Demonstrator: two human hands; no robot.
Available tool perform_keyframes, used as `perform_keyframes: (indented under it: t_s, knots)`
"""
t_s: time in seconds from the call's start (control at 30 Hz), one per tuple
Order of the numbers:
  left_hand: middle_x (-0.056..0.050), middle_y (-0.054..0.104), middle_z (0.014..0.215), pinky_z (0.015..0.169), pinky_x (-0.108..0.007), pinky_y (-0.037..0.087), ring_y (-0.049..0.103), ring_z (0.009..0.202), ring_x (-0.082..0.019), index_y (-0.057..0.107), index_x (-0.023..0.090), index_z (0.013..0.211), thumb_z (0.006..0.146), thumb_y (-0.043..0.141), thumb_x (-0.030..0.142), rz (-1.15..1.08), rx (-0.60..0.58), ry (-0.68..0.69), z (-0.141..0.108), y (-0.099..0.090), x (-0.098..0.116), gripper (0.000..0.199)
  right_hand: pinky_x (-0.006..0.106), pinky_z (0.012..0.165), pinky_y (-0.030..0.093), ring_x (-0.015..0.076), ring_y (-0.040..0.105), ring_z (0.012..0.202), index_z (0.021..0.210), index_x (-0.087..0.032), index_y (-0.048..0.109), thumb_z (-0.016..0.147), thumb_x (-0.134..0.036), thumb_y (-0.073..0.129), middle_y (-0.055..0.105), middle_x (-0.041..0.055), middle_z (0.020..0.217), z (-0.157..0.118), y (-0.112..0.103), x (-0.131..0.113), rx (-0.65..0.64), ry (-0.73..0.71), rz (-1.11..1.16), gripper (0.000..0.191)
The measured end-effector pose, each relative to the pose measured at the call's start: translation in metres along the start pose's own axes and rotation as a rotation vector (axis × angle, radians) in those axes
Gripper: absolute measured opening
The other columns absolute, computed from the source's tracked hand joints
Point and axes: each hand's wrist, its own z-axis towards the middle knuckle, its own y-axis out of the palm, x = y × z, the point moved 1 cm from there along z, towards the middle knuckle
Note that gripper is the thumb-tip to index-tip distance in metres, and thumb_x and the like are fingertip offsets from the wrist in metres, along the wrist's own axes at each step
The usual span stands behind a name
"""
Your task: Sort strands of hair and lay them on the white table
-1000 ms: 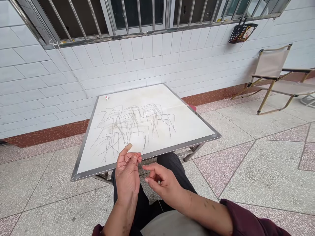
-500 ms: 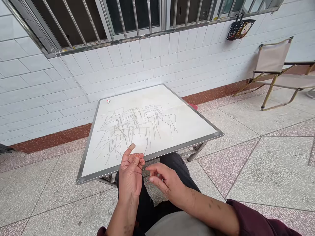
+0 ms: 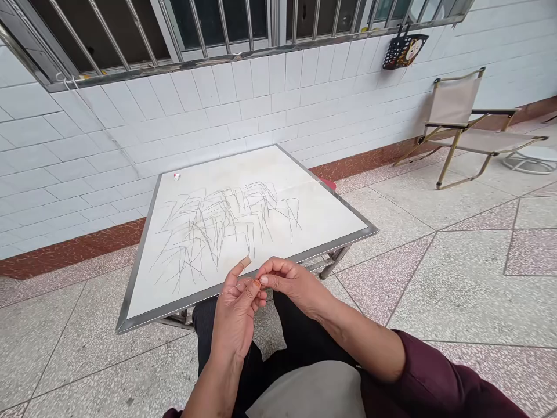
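Observation:
My left hand point(image 3: 235, 319) is in front of the table's near edge, thumb pressed to the fingers around a thin wire point(image 3: 234, 288). The index finger sticks out, with a tan wrap round its tip. My right hand point(image 3: 300, 290) pinches thumb and forefinger together right at the left thumb tip, where the wire's end lies; the fingertips hide that end. Beyond both hands, many thin bent wires point(image 3: 246, 223) lie spread over the white tabletop point(image 3: 322, 215), several of them crossing and overlapping.
A small red-and-white object point(image 3: 176, 176) rests at the table's far left corner. Behind stands a white tiled wall point(image 3: 243, 125) with a barred window. To the right are a folding chair point(image 3: 452, 104) and a white round stool point(image 3: 528, 159). A dotted bag point(image 3: 402, 49) hangs from the bars.
My right hand has moved up and left, closing from a loose, apart position to a pinch at the left thumb tip. The left hand keeps its grip on the wire. The view has shifted slightly.

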Motion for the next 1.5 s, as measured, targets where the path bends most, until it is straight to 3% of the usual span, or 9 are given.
perform_keyframes:
  t_s: [0.13, 0.37, 0.53, 0.77, 0.97, 1.23, 1.5]
  knots:
    - [0.005, 0.060, 0.066, 0.051, -0.016, 0.042, 0.057, 0.058, -0.007, 0.063, 0.021, 0.122, 0.071, 0.084, 0.025, 0.004, 0.004, -0.026, 0.003, 0.001, -0.004, 0.056, 0.024, 0.064, 0.043, 0.0102, 0.056, 0.064, 0.083, -0.016, 0.065, 0.079, -0.041, 0.075, 0.063, -0.0029, 0.071, 0.002, -0.006, -0.001, 0.017, 0.103, -0.005, 0.027]
    - [0.003, 0.065, 0.075, 0.064, -0.019, 0.049, 0.060, 0.067, -0.008, 0.063, 0.022, 0.124, 0.071, 0.083, 0.021, 0.035, -0.034, -0.064, -0.001, 0.002, -0.001, 0.057, 0.026, 0.067, 0.041, 0.0119, 0.055, 0.068, 0.083, -0.017, 0.062, 0.081, -0.043, 0.073, 0.061, -0.0024, 0.071, 0.001, -0.011, -0.003, -0.006, 0.139, -0.032, 0.029]
    - [0.000, 0.068, 0.080, 0.058, -0.023, 0.050, 0.063, 0.076, -0.016, 0.058, 0.022, 0.131, 0.069, 0.084, 0.025, 0.160, -0.016, -0.058, -0.005, 0.001, -0.001, 0.067, 0.025, 0.068, 0.040, 0.0109, 0.052, 0.071, 0.088, -0.019, 0.059, 0.089, -0.039, 0.064, 0.057, -0.0035, 0.077, -0.002, -0.013, -0.004, 0.009, 0.034, -0.158, 0.021]
    - [0.000, 0.067, 0.076, 0.055, -0.021, 0.045, 0.061, 0.066, -0.012, 0.056, 0.021, 0.132, 0.073, 0.081, 0.028, 0.166, -0.034, -0.099, -0.005, -0.002, -0.008, 0.064, 0.024, 0.063, 0.044, 0.0096, 0.054, 0.065, 0.085, -0.019, 0.059, 0.088, -0.032, 0.066, 0.056, -0.0041, 0.075, -0.003, -0.008, -0.001, -0.002, -0.051, -0.188, 0.015]
    - [0.000, 0.067, 0.076, 0.052, -0.019, 0.041, 0.058, 0.060, -0.009, 0.056, 0.020, 0.132, 0.073, 0.081, 0.026, 0.103, -0.063, -0.128, -0.007, -0.003, -0.007, 0.064, 0.025, 0.065, 0.048, 0.0109, 0.057, 0.067, 0.095, -0.019, 0.064, 0.091, -0.032, 0.063, 0.060, -0.0029, 0.073, -0.003, -0.011, 0.003, -0.017, -0.015, -0.175, 0.013]
    - [-0.001, 0.067, 0.077, 0.052, -0.019, 0.039, 0.056, 0.060, -0.008, 0.056, 0.020, 0.132, 0.075, 0.079, 0.024, 0.040, -0.107, -0.175, -0.005, -0.005, -0.007, 0.061, 0.024, 0.061, 0.045, 0.0097, 0.054, 0.062, 0.088, -0.019, 0.061, 0.093, -0.035, 0.060, 0.054, -0.0046, 0.069, -0.001, -0.008, 0.007, -0.018, -0.043, -0.185, 0.017]
    - [0.001, 0.065, 0.071, 0.053, -0.019, 0.037, 0.052, 0.057, -0.008, 0.055, 0.021, 0.132, 0.074, 0.079, 0.020, 0.016, -0.153, -0.222, -0.005, -0.009, -0.006, 0.062, 0.025, 0.063, 0.045, 0.0103, 0.054, 0.063, 0.083, -0.019, 0.062, 0.092, -0.036, 0.061, 0.058, -0.0027, 0.074, -0.002, -0.008, 0.008, 0.004, -0.074, -0.226, 0.019]
